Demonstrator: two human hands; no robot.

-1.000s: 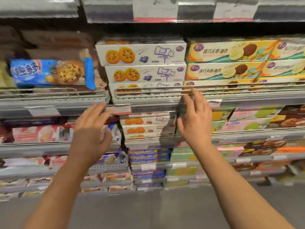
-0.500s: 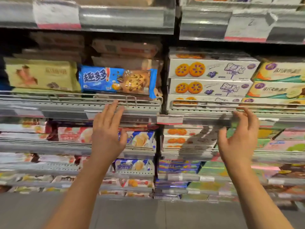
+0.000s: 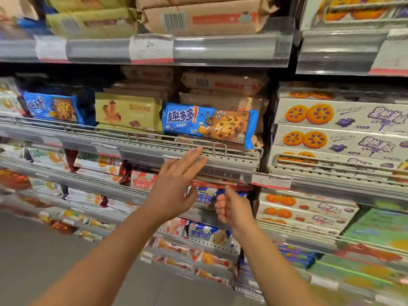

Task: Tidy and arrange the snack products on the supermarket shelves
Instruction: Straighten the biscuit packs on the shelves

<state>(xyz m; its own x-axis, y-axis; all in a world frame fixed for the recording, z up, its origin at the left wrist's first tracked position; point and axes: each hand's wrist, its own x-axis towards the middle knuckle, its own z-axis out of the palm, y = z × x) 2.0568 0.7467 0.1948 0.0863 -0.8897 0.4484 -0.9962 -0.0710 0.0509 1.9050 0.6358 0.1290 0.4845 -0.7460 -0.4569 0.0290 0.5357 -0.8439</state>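
— How does the left hand (image 3: 174, 191) lie?
— Forearm stretched forward and up, palm away, fingers straight and spread.
— And the right hand (image 3: 231, 209)?
— Lower, just beside it, fingers loosely curled inward, holding nothing, bare forearm angled up.

Left blue chocolate-chip cookie packet (image 3: 51, 106) blurred, its print unreadable, brown paper cookie bags (image 3: 220, 93) partly hidden behind the front blue cookie packet (image 3: 209, 124), green boxes (image 3: 375, 230) smeared and cut by right edge, both forearms cut by bottom edge
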